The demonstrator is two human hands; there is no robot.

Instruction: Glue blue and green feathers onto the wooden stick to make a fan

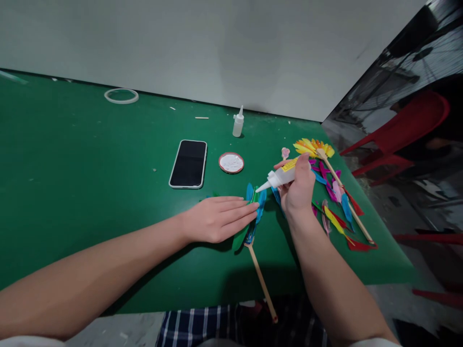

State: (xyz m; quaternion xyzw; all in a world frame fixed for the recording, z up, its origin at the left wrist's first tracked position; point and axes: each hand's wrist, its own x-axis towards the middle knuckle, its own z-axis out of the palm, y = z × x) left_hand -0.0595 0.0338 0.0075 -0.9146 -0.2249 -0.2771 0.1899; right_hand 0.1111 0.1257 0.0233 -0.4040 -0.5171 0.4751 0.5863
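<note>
My left hand (pixel 220 218) lies flat, fingers stretched out, its fingertips on blue and green feathers (pixel 259 212). These feathers are at the top of a wooden stick (pixel 262 279) that reaches past the table's front edge. My right hand (pixel 302 188) is closed around a white glue bottle (pixel 285 174) with a yellow label. The bottle tilts down to the left, its nozzle tip at the top of the green feather, just beyond my left fingertips. Whether the tip touches the feather I cannot tell.
On the green table (pixel 72 183) are a phone (pixel 188 164), a round white lid (pixel 231 163), a small upright bottle (pixel 238 124) and a white ring (pixel 121 96). Right of my right hand lie a yellow feather fan (pixel 314 146) and loose coloured feathers (pixel 334 219). Red chairs (pixel 412 120) stand beyond.
</note>
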